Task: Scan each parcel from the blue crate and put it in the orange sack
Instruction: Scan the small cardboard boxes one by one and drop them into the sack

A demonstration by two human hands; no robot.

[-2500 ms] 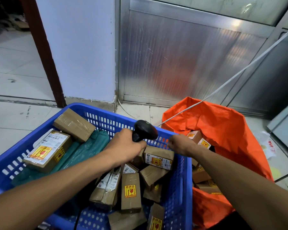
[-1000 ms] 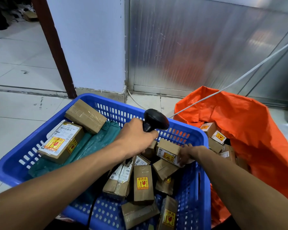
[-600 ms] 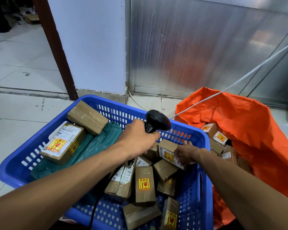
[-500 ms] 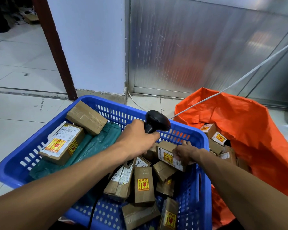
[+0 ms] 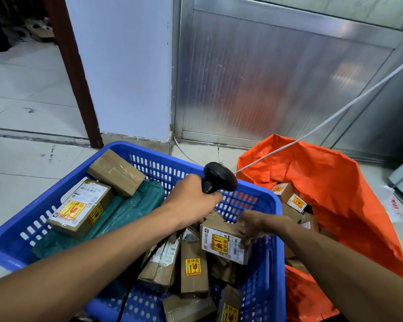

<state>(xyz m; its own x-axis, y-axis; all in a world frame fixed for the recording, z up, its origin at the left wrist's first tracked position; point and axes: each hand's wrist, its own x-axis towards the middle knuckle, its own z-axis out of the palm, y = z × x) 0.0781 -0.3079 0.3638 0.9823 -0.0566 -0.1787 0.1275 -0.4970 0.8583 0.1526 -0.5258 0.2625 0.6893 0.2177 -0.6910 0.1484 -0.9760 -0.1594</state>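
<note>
Two hands over the blue crate [image 5: 21, 240]: left hand [image 5: 192, 202] wrapped round the black scanner [image 5: 218, 177], right hand [image 5: 254, 225] gripping a labelled cardboard parcel [image 5: 223, 244] just above the pile, orange sack [image 5: 335, 194] open right beside the crate.

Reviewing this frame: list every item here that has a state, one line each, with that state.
Left hand: grips the scanner handle.
Scanner: held over the crate, head up.
Right hand: grips a labelled parcel.
Labelled parcel: held, tilted, label showing, inside the crate.
Blue crate: still holds many parcels.
Orange sack: open, several parcels inside.
</note>
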